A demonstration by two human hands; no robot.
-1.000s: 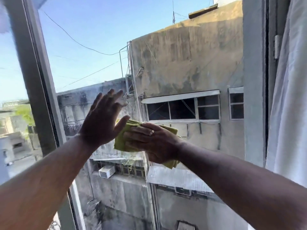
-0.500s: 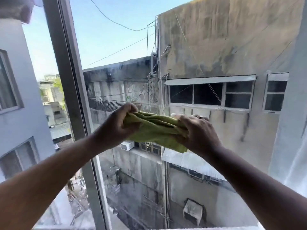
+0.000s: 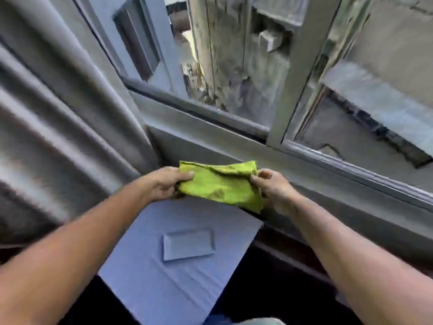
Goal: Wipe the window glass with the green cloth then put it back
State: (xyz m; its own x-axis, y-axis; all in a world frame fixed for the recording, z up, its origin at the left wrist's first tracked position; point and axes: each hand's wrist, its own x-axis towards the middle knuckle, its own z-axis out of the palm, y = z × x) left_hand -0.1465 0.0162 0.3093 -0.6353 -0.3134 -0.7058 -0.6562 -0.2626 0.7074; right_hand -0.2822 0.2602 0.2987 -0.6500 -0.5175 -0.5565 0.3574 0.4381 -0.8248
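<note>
The green cloth is folded and stretched between both hands, low in front of the window sill. My left hand pinches its left edge with thumb on top. My right hand grips its right edge. The cloth hangs just above the far end of a blue-covered surface. The window glass lies beyond, above the sill, apart from the cloth. The frame is motion-blurred.
A grey curtain hangs at the left. A flat rectangular tray rests on the blue surface under my hands. The window frame's upright bar and the sill run behind the cloth.
My view has swung down from the glass to the sill. Both hands came off the glass, took hold of the cloth at its two ends and lowered it over the blue surface.
</note>
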